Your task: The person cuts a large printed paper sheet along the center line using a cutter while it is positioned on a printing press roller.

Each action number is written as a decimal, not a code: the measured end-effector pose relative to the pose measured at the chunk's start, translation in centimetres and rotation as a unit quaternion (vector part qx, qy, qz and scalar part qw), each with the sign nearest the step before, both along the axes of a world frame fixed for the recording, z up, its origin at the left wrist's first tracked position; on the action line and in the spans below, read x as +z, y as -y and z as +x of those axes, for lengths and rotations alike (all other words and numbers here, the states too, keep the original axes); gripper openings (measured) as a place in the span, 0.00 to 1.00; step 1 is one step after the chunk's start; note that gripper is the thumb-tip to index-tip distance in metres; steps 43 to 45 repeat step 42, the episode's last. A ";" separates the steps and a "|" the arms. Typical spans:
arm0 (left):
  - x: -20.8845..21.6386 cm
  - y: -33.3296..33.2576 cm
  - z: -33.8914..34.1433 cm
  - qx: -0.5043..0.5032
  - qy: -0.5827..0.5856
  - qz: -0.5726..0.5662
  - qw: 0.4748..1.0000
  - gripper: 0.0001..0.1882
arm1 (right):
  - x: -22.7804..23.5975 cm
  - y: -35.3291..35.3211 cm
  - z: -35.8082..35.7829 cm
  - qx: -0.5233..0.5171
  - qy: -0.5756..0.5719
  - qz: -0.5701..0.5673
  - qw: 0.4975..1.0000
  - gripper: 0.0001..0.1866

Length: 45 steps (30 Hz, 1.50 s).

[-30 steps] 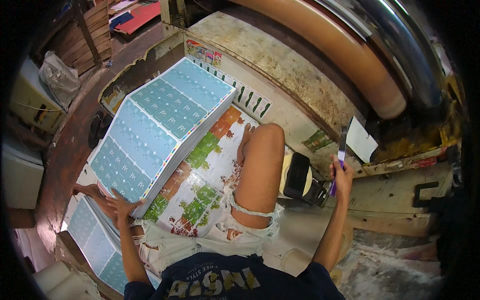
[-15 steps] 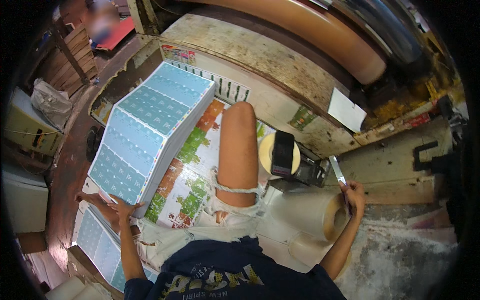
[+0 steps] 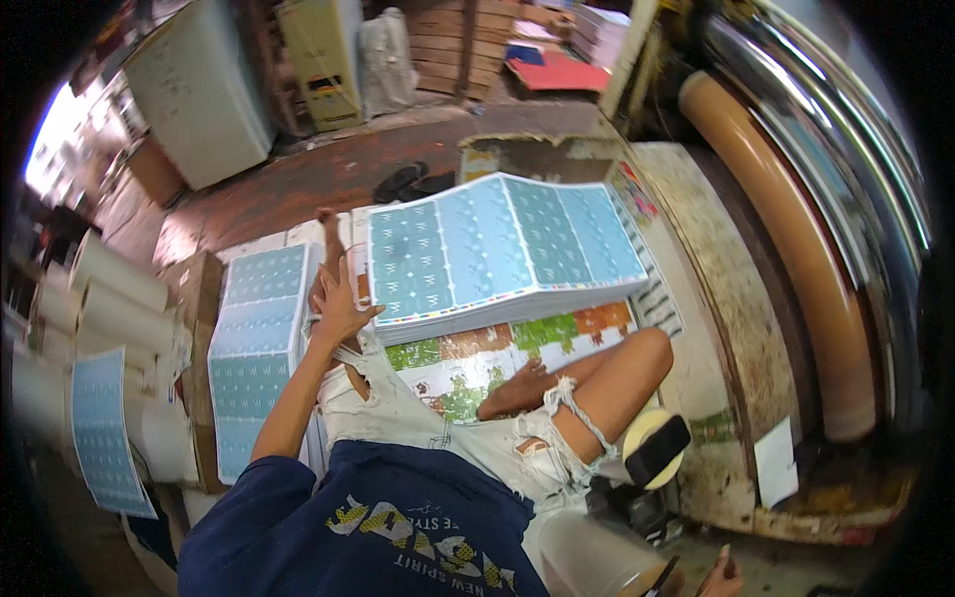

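My left hand (image 3: 340,303) is open, fingers spread, over my lower leg between two stacks of printed sheets. Its thumb reaches the near left corner of the large stack of blue-green sheets (image 3: 497,239), which bends up into a ridge along its middle. Left of the hand lies the second sheet stack (image 3: 261,343). At the lower edge my right hand (image 3: 723,577) is partly cut off, its visible fingers curled; what they hold is not clear. Just left of it a slim dark tool (image 3: 664,574) shows over the end of a clear film roll (image 3: 592,557).
A black phone (image 3: 658,449) lies on a cream roll (image 3: 645,423) by my knee. Large machine rollers (image 3: 796,269) stand to the right. A loose sheet (image 3: 104,428) and several white rolls (image 3: 119,274) are on the left. Dark sandals (image 3: 403,182) lie beyond the stacks.
The view has swung left, bringing the white rolls and the whole second stack into sight. My right hand, which held a knife with a silver blade, now shows only at the lower edge.
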<state>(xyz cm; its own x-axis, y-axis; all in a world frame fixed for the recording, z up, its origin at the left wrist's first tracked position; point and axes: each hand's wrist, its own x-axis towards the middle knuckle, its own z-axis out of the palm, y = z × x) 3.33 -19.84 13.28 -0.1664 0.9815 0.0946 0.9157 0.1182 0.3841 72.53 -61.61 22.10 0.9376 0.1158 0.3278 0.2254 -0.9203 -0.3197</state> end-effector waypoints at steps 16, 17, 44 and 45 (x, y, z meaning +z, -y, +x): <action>21.4 5.8 -10.5 0.097 -0.150 0.025 0.984 0.41 | -8.6 -56.8 -41.7 0.679 -0.217 -0.123 0.691 0.71; 21.2 7.4 -10.1 0.073 -0.159 0.077 0.982 0.32 | -9.4 -55.8 -42.0 0.661 -0.242 -0.155 0.693 0.75; -3.5 49.9 -11.1 0.339 -0.059 -0.081 0.936 0.20 | -27.2 -22.6 -59.2 0.799 -0.322 -0.411 0.297 0.70; -3.5 49.9 -11.1 0.339 -0.059 -0.081 0.936 0.20 | -27.2 -22.6 -59.2 0.799 -0.322 -0.411 0.297 0.70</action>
